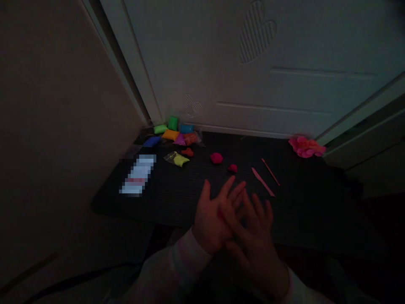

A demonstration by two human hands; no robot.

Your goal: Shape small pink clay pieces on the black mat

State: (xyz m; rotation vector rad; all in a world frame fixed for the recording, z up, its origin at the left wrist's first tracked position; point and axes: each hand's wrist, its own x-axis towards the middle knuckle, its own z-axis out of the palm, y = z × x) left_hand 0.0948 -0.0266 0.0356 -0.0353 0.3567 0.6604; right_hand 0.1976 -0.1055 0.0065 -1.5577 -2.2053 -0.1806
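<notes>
My left hand (213, 219) is turned palm up with its fingers stretched and spread. On its palm lies a small bit of dark pink modelling clay (220, 213), partly hidden by a finger of the other hand. My right hand (256, 236) reaches over from the right, fingers extended and apart, with a fingertip at the clay. Just beyond the hands on the dark table (177, 194) sit a larger pink clay lump (217, 158) and a smaller pink clay piece (233, 168).
Right of the lumps lie a pink plastic knife (262, 181) and a thin pink stick (271, 172). Several coloured clay packets (171, 134), a yellow packet (180, 159), a red-orange piece (187, 152) and a blurred-out phone-like rectangle (138, 175) lie left. A pink flower (306, 146) sits back right.
</notes>
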